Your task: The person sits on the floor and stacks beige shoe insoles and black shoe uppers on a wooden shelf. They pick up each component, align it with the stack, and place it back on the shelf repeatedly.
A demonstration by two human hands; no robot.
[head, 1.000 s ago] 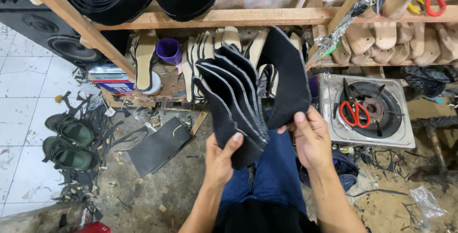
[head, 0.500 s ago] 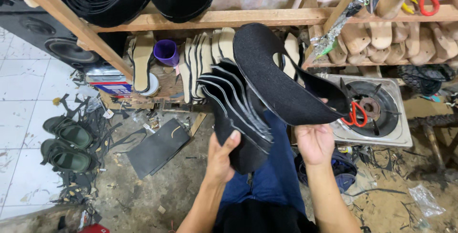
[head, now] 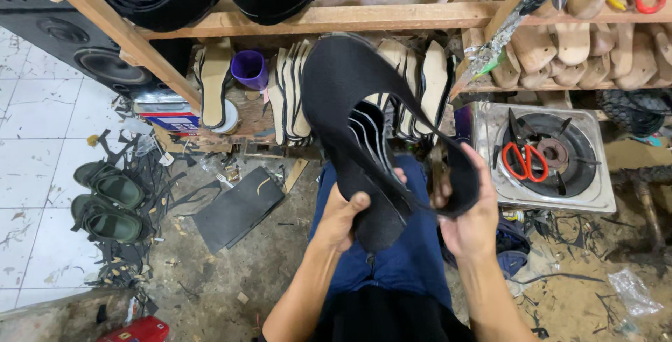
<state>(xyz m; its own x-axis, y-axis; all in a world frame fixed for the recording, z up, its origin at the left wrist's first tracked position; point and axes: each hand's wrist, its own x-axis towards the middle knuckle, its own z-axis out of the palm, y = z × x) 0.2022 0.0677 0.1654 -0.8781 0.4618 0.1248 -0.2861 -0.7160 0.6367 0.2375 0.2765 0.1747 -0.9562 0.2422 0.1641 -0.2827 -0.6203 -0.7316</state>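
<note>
Above our lap, our left hand [head: 348,217] pinches the lower end of a fanned stack of black sole cut-outs [head: 374,174], thumb on top. Our right hand [head: 470,219] grips one large black sole sheet [head: 350,83], peeled up and bending over the stack. Risk: the fanned pieces may slide apart and drop to the littered floor [head: 231,272], because only one end is clamped. Red-handled scissors [head: 521,160] rest on the stove [head: 598,195] nearby.

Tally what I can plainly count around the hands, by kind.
Scissors, red-handled: 1
Purple cup: 1
Green sandals: 2
Gas burner: 1
Loudspeaker: 1
Total: 6
The black sole pieces held by the left hand and right hand overlap too much to count.
</note>
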